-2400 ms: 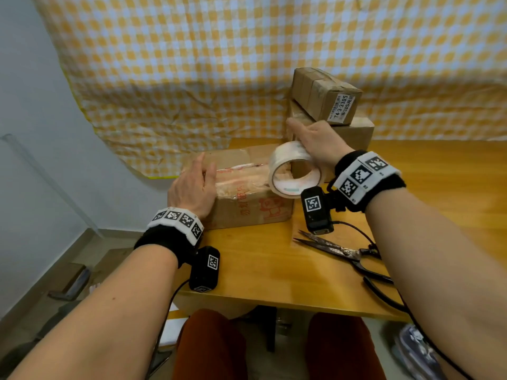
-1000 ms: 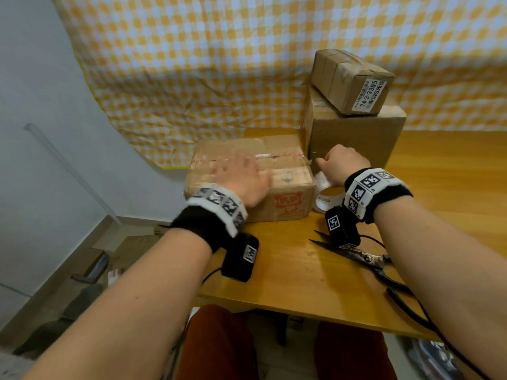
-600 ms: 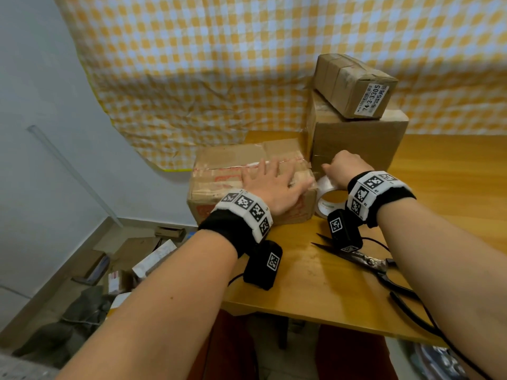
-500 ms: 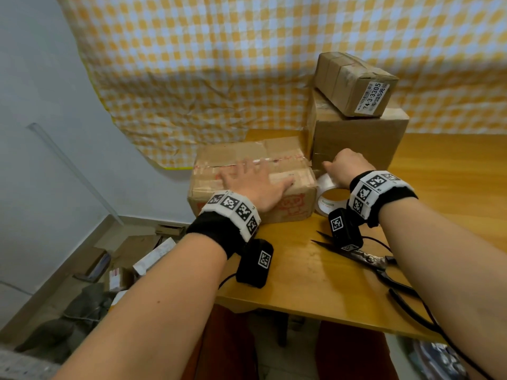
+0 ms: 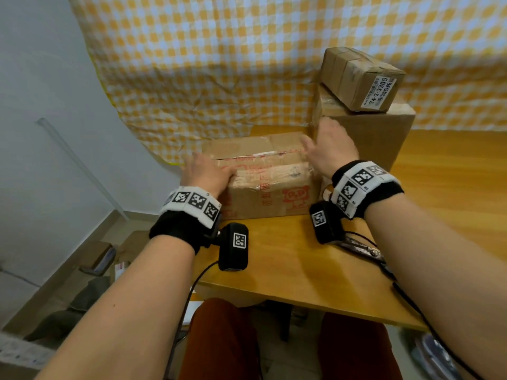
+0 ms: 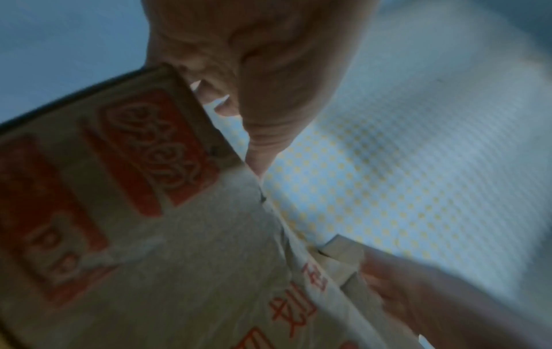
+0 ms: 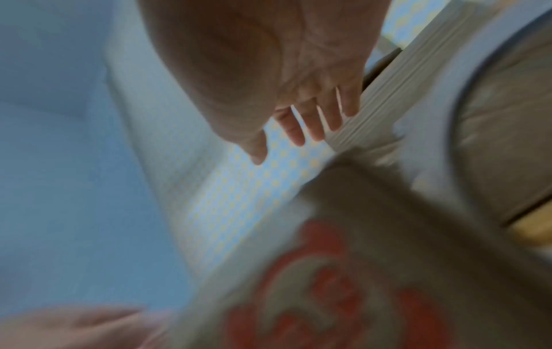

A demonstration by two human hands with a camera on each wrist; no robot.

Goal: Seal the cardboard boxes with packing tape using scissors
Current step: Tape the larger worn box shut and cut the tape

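Checked yellow cloth behind wooden worktop [image 5: 274, 272]. Printed cardboard box [image 5: 263, 185] near worktop's left edge, glossy tape across top. Left hand [image 5: 205, 174] flat on box's left end, fingers relaxed, holding nothing. Right hand [image 5: 329, 152] spread above right end, touching or just clear, cannot tell. Two boxes stacked just right. Scissors [image 5: 362, 248] beside right forearm. Box likely light, stiff at edges, lid flaps springy; tape slick, so grip by opposite ends.
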